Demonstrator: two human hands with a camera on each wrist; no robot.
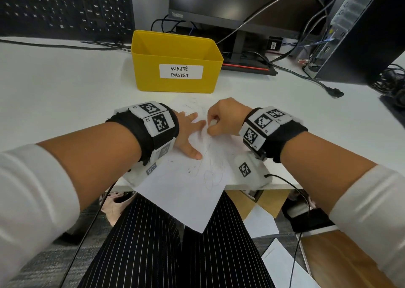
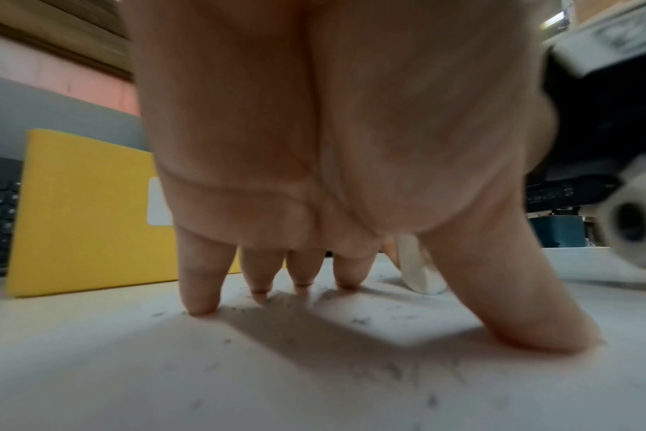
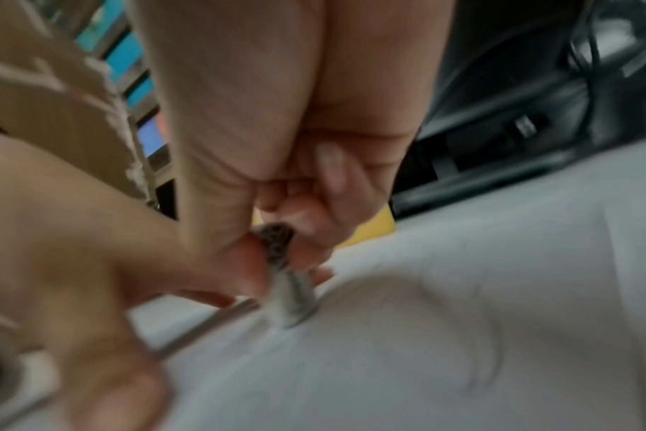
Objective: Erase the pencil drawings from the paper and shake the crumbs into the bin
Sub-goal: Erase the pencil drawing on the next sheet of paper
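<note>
**While Your Left Hand Pins the Sheet, Your Right Works the Eraser**

As seen from your head camera, your left hand [image 1: 188, 134] lies flat with fingers spread on the paper [image 1: 186, 191], which sits askew on the white desk [image 1: 65, 86], one corner hanging past the edge over your lap. Your right hand [image 1: 225, 118] is curled around a white eraser [image 1: 213, 123], pressing it to the sheet amid faint pencil scribbles [image 1: 210, 175]. The yellow bin [image 1: 177, 61], labelled "WASTE BASKET", stands just beyond the paper.

At your left wrist, straight fingertips [image 2: 200, 306] and thumb touch the sheet, dark crumbs [image 2: 360, 320] scattered around them; the eraser's tip [image 2: 421, 271] shows behind the thumb.

At your right wrist, though blurred, your fingers [image 3: 314, 233] pinch the smudged eraser, its end on the paper.
</note>
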